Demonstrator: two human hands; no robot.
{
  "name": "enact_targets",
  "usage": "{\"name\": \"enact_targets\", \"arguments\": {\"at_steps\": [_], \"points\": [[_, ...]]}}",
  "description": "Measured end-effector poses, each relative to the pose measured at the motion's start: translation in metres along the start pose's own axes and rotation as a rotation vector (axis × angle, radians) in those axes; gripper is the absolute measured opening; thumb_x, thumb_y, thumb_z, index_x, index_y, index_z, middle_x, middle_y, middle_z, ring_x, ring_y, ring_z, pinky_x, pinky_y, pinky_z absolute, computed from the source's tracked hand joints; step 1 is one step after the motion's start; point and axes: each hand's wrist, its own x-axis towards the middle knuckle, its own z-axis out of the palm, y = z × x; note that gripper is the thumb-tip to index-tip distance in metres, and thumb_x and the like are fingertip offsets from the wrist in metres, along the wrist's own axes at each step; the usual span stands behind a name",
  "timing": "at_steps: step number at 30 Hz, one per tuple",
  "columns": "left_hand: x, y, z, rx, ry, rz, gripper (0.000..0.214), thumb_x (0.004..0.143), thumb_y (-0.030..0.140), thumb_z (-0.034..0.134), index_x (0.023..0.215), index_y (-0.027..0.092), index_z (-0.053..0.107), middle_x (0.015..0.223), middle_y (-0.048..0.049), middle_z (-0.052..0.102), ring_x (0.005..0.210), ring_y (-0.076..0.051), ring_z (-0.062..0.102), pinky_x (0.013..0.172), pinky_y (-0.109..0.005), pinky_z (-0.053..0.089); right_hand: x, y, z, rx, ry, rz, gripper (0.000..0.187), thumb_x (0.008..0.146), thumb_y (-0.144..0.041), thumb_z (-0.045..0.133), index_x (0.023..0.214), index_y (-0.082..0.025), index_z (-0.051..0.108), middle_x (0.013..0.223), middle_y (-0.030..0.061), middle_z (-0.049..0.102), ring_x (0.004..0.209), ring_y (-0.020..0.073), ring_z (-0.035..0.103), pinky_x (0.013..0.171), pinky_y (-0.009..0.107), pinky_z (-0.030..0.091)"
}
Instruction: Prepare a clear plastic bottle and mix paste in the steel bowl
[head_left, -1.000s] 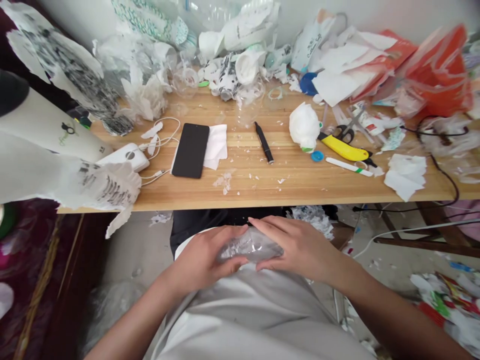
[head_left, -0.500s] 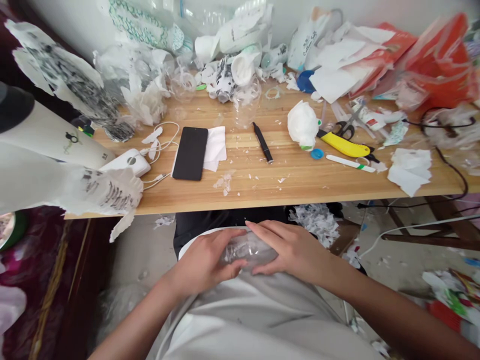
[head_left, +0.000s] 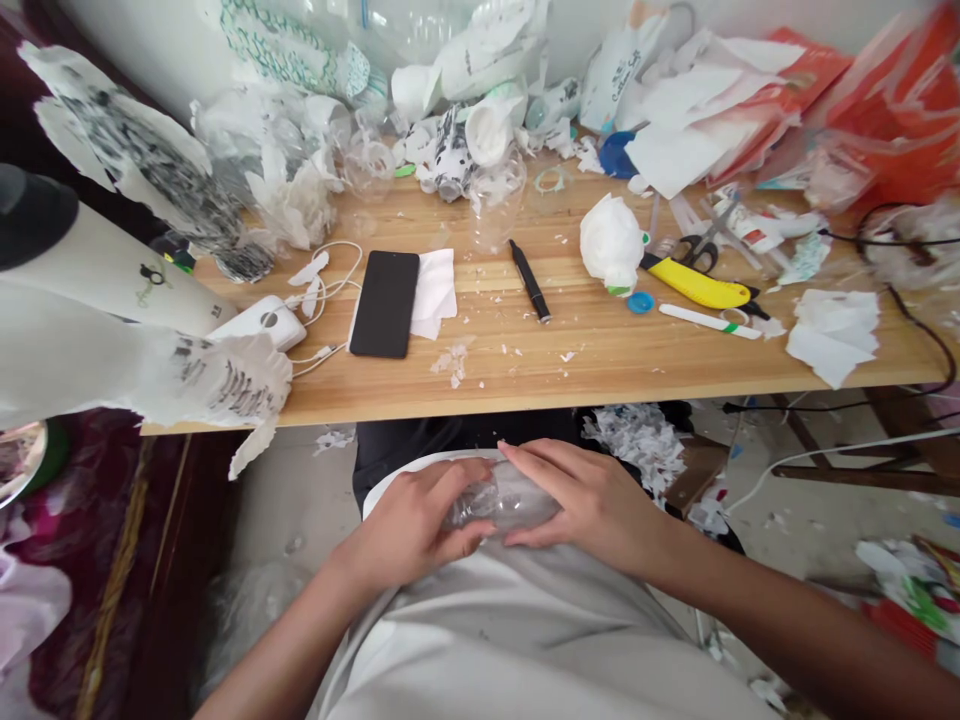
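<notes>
A clear plastic bottle (head_left: 506, 497) lies sideways across my lap, below the table's front edge. Its left end is wrapped by the fingers and thumb of my left hand (head_left: 416, 515). Around its right end my right hand (head_left: 589, 498) is closed, thumb on the near side and fingers over the far side. Both ends of the bottle are hidden under my palms, and only its middle shows between the fingertips. The light grey shirt (head_left: 480, 630) is right beneath it.
On the wooden table (head_left: 360, 395) lie a black phone (head_left: 385, 303), a black marker (head_left: 529, 282), a yellow utility knife (head_left: 701, 285), scissors (head_left: 697, 253) and a white paper-covered lump (head_left: 613, 243). Crumpled paper and plastic crowd the back. A painted paper form (head_left: 217, 375) overhangs the left edge.
The view has shifted slightly, so the table's things sit a little further right. Both hands keep their hold on the bottle, with hardly any movement.
</notes>
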Motion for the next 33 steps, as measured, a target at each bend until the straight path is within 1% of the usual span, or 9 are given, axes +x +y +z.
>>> {"name": "enact_targets", "arguments": {"at_steps": [3,8,12,16,18,21,24,29,33], "points": [[0.001,0.0,0.001,0.021,0.005,0.047,0.036,0.094,0.034,0.065,0.128,0.023,0.059,0.134,-0.014,0.069,0.117,-0.029,0.071,0.094,-0.035,0.057,0.001,0.003,-0.002,-0.003,0.006,-0.048,0.079,0.085,-0.059,0.072,0.147,-0.013,0.053,0.117,0.0172,0.071,0.104,0.0291,0.072,0.088,0.041,0.063],[0.003,0.004,-0.001,0.029,-0.008,0.054,0.033,0.094,0.038,0.065,0.123,0.022,0.06,0.126,-0.0138,0.073,0.11,-0.029,0.074,0.088,-0.036,0.059,0.005,0.012,-0.005,0.002,0.017,-0.185,0.069,0.088,-0.06,0.069,0.134,-0.01,0.062,0.112,0.0168,0.072,0.101,0.0263,0.072,0.087,0.037,0.063],[0.002,0.006,-0.002,0.081,-0.06,-0.001,0.039,0.098,0.047,0.057,0.126,0.021,0.051,0.126,-0.014,0.072,0.111,-0.029,0.073,0.089,-0.04,0.06,0.004,0.019,-0.001,0.044,0.095,-0.208,0.068,0.085,-0.062,0.071,0.127,-0.009,0.065,0.108,0.0161,0.072,0.098,0.0244,0.073,0.086,0.033,0.063],[0.002,0.005,0.0,0.132,-0.041,0.077,0.041,0.101,0.049,0.051,0.132,0.023,0.041,0.133,-0.0153,0.069,0.113,-0.028,0.072,0.087,-0.039,0.06,0.001,0.022,0.002,0.062,0.144,-0.203,0.068,0.083,-0.06,0.074,0.129,-0.01,0.064,0.109,0.0154,0.072,0.098,0.0231,0.073,0.086,0.032,0.062],[0.003,0.004,0.0,0.138,-0.027,0.148,0.038,0.102,0.046,0.051,0.131,0.024,0.041,0.14,-0.0167,0.064,0.118,-0.028,0.07,0.09,-0.038,0.06,0.0,0.022,0.001,0.069,0.153,-0.199,0.069,0.082,-0.058,0.076,0.13,-0.01,0.063,0.109,0.0154,0.072,0.098,0.0228,0.073,0.086,0.031,0.062],[0.005,0.003,0.0,0.159,-0.043,0.196,0.035,0.103,0.045,0.049,0.131,0.024,0.041,0.146,-0.0177,0.059,0.121,-0.028,0.069,0.091,-0.038,0.059,-0.002,0.022,0.001,0.07,0.165,-0.203,0.072,0.081,-0.057,0.078,0.132,-0.01,0.061,0.109,0.0156,0.072,0.098,0.023,0.073,0.086,0.032,0.063],[0.006,0.004,0.0,0.191,-0.066,0.206,0.032,0.105,0.044,0.045,0.129,0.024,0.042,0.148,-0.0185,0.056,0.119,-0.028,0.069,0.088,-0.038,0.06,-0.003,0.023,0.001,0.07,0.173,-0.21,0.072,0.08,-0.055,0.08,0.134,-0.011,0.061,0.109,0.0148,0.072,0.098,0.0229,0.073,0.086,0.032,0.063],[0.007,0.007,-0.001,0.254,-0.095,0.185,0.028,0.106,0.045,0.039,0.121,0.023,0.048,0.145,-0.0182,0.056,0.107,-0.026,0.074,0.077,-0.035,0.062,-0.001,0.022,0.001,0.073,0.17,-0.224,0.073,0.08,-0.054,0.08,0.134,-0.01,0.06,0.11,0.0146,0.072,0.1,0.0234,0.072,0.088,0.033,0.062],[0.006,0.006,0.002,0.243,-0.078,0.186,0.03,0.106,0.046,0.039,0.123,0.023,0.046,0.14,-0.0183,0.06,0.113,-0.028,0.072,0.081,-0.038,0.063,0.002,0.018,-0.002,0.009,0.091,-0.254,0.069,0.084,-0.055,0.075,0.132,-0.007,0.06,0.112,0.0162,0.07,0.103,0.0246,0.07,0.089,0.035,0.062]]}}
